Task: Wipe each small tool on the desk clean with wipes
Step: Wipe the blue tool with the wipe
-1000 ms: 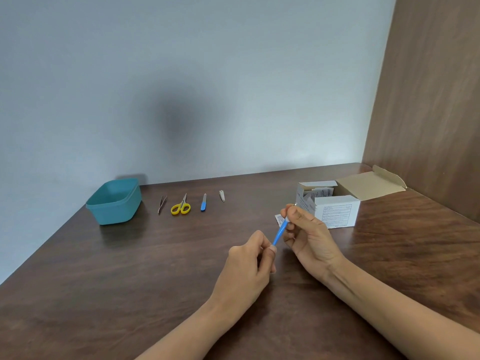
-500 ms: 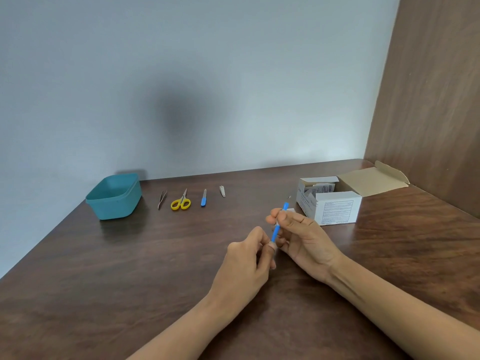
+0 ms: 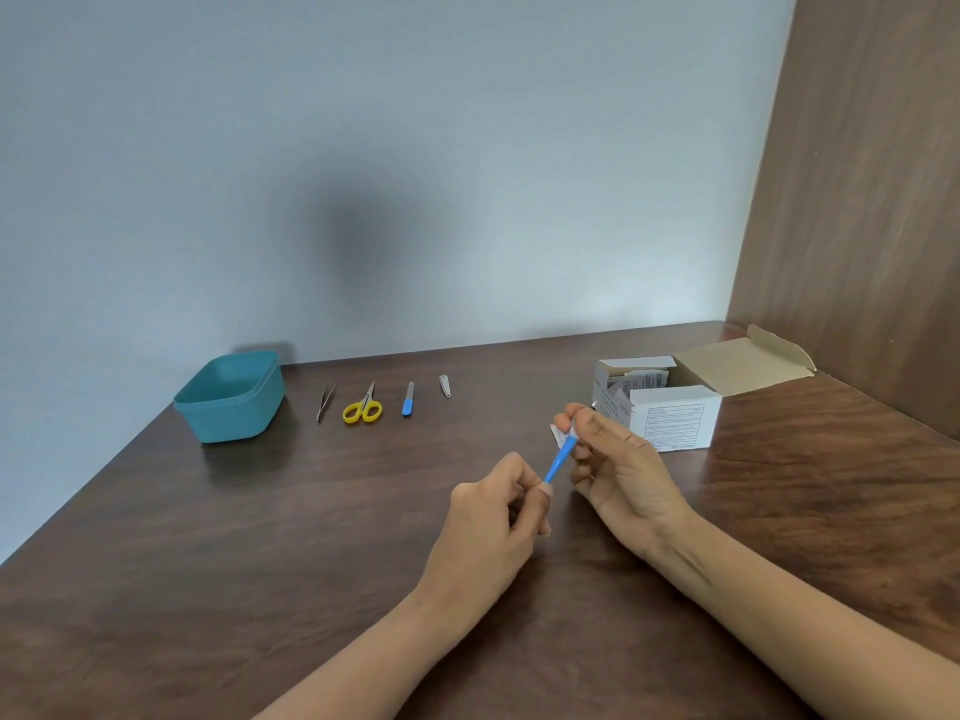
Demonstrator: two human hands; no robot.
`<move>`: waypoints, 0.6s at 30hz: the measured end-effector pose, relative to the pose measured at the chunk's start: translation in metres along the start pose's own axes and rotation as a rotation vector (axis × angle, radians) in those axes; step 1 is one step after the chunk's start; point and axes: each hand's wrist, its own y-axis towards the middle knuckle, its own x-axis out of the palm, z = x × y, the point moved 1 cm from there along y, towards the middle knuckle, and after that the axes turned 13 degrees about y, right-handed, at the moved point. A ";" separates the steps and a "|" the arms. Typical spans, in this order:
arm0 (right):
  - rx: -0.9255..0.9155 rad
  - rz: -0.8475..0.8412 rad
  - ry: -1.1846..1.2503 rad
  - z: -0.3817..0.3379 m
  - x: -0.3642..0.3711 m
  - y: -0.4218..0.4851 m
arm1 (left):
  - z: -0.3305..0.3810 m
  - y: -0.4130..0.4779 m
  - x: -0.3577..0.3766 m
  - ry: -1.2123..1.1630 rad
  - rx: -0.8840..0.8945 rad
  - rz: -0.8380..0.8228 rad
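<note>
so, step: wiping the thin blue tool (image 3: pixel 558 462), judged to be mid-stroke along its shaft.
left hand (image 3: pixel 493 506): fingers curled, thumb and fingertips pinching the tool's lower, near end. it reads as the anchor.
right hand (image 3: pixel 621 465): thumb and forefinger pinched on the tool's upper, far end, with a bit of white wipe (image 3: pixel 572 434) showing at the pinch. how far the wipe wraps the shaft i cannot tell.
where the tool is: off the desk (image 3: pixel 260 563), held in the air between the two hands, a little right of centre.
long axis: slants from low and near at the left hand, up and away to the right into the right hand's pinch. only the short blue stretch between the hands shows.
the relation that matters: the hands sit close together, one at each end, so any coming stroke would run along that slant, the right sliding while the left holds firm.
waiting tools: a row far off to the left, well apart from both hands: tweezers (image 3: pixel 325 402), scissors (image 3: pixel 363 409), nail file (image 3: pixel 408 400), nail clipper (image 3: pixel 444 386). the left hand is nearer them, and the nail clipper is the closest of the row.
supply: box of wipes (image 3: pixel 675 415), open, just behind the right hand, which is the nearer one.
other: teal tub (image 3: pixel 231 400) at the row's left end.
risk: the thin shaft could swivel in the left pinch if the wipe drags.
</note>
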 end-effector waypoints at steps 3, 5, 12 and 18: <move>0.012 -0.010 -0.006 0.000 0.000 -0.002 | -0.001 0.000 0.000 -0.001 -0.003 -0.001; 0.028 -0.044 -0.101 0.003 0.002 -0.004 | -0.002 0.000 0.000 -0.002 -0.001 0.009; 0.027 -0.165 -0.312 0.011 0.004 -0.009 | -0.003 0.001 -0.003 -0.048 -0.033 0.062; 0.033 -0.091 -0.140 0.007 0.004 -0.006 | 0.000 0.002 -0.003 -0.062 -0.038 0.043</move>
